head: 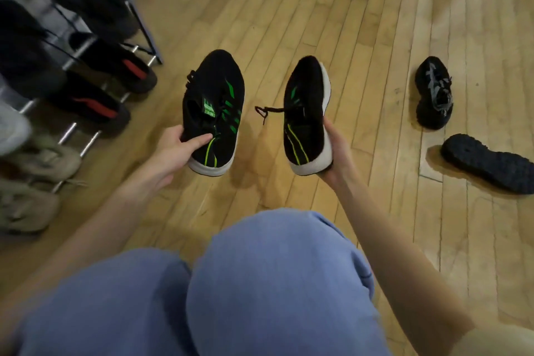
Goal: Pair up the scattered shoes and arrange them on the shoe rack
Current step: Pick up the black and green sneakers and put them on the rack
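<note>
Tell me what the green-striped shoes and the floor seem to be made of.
The shoes look like black knit fabric, matte and soft, with smooth white soles that are probably foam or rubber. The floor looks like narrow wood boards with a light sheen; visible grain and seams suggest it.

Person observed from head-mounted view: both forearms (115, 205) are bare, with no sleeves visible down to the wrists. Legs are covered by loose light-blue trousers (260, 283) of soft fabric, creased at the knees. A pale cream garment edge (497, 338) shows at the lower right corner.
</note>
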The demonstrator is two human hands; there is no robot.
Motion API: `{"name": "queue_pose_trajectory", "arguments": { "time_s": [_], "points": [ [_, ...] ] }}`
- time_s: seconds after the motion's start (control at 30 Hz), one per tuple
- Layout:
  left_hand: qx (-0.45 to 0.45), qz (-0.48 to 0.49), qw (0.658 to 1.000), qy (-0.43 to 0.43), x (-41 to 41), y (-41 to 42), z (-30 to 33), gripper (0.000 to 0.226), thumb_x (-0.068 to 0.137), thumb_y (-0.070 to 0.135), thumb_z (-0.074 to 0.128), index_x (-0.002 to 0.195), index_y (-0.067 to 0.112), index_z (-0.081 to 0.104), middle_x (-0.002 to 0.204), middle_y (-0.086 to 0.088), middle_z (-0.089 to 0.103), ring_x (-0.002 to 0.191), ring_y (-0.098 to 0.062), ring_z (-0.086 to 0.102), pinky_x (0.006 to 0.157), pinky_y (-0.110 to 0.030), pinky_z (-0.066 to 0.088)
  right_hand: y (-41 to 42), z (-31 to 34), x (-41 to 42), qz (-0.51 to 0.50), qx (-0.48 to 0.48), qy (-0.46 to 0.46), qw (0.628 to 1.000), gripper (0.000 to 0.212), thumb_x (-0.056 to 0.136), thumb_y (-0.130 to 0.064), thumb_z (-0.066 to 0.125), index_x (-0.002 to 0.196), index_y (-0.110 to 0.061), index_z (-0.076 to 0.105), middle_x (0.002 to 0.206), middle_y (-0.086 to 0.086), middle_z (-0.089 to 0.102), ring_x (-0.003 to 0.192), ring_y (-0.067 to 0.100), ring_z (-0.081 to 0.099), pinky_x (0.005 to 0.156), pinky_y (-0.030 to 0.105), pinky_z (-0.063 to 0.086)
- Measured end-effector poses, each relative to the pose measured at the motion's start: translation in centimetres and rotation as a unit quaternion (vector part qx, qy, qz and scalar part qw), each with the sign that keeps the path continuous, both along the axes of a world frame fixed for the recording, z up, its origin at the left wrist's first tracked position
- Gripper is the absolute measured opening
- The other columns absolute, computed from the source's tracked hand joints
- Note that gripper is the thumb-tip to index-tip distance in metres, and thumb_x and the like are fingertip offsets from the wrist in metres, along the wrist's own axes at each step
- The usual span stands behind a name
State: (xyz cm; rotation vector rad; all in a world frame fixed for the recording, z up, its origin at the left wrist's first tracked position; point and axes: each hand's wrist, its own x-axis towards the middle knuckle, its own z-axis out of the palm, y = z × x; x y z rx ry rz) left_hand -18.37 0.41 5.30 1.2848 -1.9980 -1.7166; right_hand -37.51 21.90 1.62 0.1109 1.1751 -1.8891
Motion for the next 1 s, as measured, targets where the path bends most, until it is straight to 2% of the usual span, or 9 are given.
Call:
{"name": "queue_pose_trajectory", "arguments": {
  "time_s": [0.1,0.2,0.27,0.33,0.43,0.53,0.63,0.8,1.0],
  "points": [
    [-0.052,0.044,0.997,0.039,2.6,-1.7,2.5,0.028,0.085,0.015,0.069,0.112,0.015,0.063,0.086,0.012,0.063,0.083,-0.003,0.06,0.073,-0.018,0.048,-2.2,2.5,1.6,0.047,-0.074,-0.023,0.996,0.054,0.094,-0.034,0.053,0.137,-0.001,0.049,0.141,0.028,0.044,0.13,0.048,0.042,0.113,0.056,0.03],
    [-0.07,0.073,0.992,0.078,4.8,-3.1,4.9,0.019,0.086,0.014,0.068,0.104,0.019,0.065,0.092,0.01,0.067,0.09,-0.008,0.064,0.083,-0.024,0.051,-4.6,5.2,3.4,0.093,-0.086,0.004,0.992,0.056,0.091,-0.039,0.052,0.135,-0.003,0.052,0.142,0.028,0.044,0.129,0.048,0.043,0.111,0.054,0.032],
    [-0.074,0.085,0.988,0.102,6.0,-4.1,6.3,0.017,0.087,0.015,0.067,0.101,0.024,0.065,0.1,0.007,0.069,0.099,-0.013,0.065,0.091,-0.031,0.05,-6.2,6.9,4.3,0.125,-0.068,0.06,0.988,0.049,0.093,-0.038,0.05,0.127,-0.005,0.06,0.135,0.024,0.054,0.123,0.041,0.053,0.109,0.05,0.039],
    [-0.079,0.101,0.984,0.126,7.0,-4.8,7.7,0.02,0.087,0.015,0.067,0.106,0.02,0.066,0.103,0.005,0.069,0.105,-0.018,0.064,0.094,-0.034,0.05,-8.1,8.7,5.1,0.144,-0.033,0.103,0.984,0.036,0.094,-0.028,0.05,0.119,-0.005,0.062,0.116,0.016,0.069,0.105,0.028,0.066,0.094,0.039,0.05],
    [-0.092,0.122,0.977,0.15,8.4,-5.4,9.8,0.028,0.086,0.016,0.068,0.114,0.015,0.065,0.106,0.002,0.069,0.107,-0.017,0.064,0.094,-0.034,0.05,-10.8,11.0,6.0,0.144,-0.003,0.122,0.982,0.021,0.09,-0.013,0.049,0.104,-0.006,0.064,0.089,0.007,0.074,0.084,0.023,0.07,0.078,0.033,0.054],
    [-0.104,0.136,0.972,0.163,9.8,-5.8,11.8,0.031,0.084,0.021,0.07,0.114,0.017,0.064,0.105,0.005,0.07,0.106,-0.016,0.065,0.09,-0.03,0.052,-13.3,13.2,7.0,0.141,-0.012,0.153,0.978,0.025,0.083,-0.011,0.049,0.103,-0.005,0.063,0.09,0.008,0.072,0.085,0.026,0.068,0.079,0.033,0.055],
    [-0.134,0.148,0.962,0.183,10.9,-5.9,14.1,0.035,0.087,0.018,0.067,0.121,0.015,0.06,0.102,0.013,0.068,0.104,-0.007,0.064,0.079,-0.015,0.051,-15.8,15.5,8.3,0.118,-0.03,0.222,0.967,0.02,0.078,-0.011,0.054,0.095,-0.008,0.065,0.085,0.005,0.072,0.081,0.021,0.069,0.076,0.032,0.055],
    [-0.166,0.193,0.936,0.244,12.5,-5.9,17.8,0.033,0.09,0.013,0.062,0.122,0.017,0.057,0.114,0.006,0.066,0.11,-0.008,0.061,0.096,-0.027,0.049,-19.7,18.4,11.0,0.066,-0.088,0.304,0.946,0.026,0.086,0.001,0.053,0.095,-0.017,0.07,0.089,0.002,0.074,0.089,0.018,0.07,0.079,0.028,0.055],
    [-0.216,0.27,0.886,0.308,15.0,-5.5,22.4,0.019,0.092,0.01,0.059,0.107,0.02,0.058,0.103,0.009,0.068,0.091,0.004,0.067,0.077,-0.015,0.052,-22.8,22.0,13.6,0.091,-0.115,0.311,0.939,0.013,0.092,-0.009,0.055,0.095,-0.012,0.068,0.083,0.0,0.075,0.082,0.015,0.071,0.074,0.027,0.056]
  ]
}}
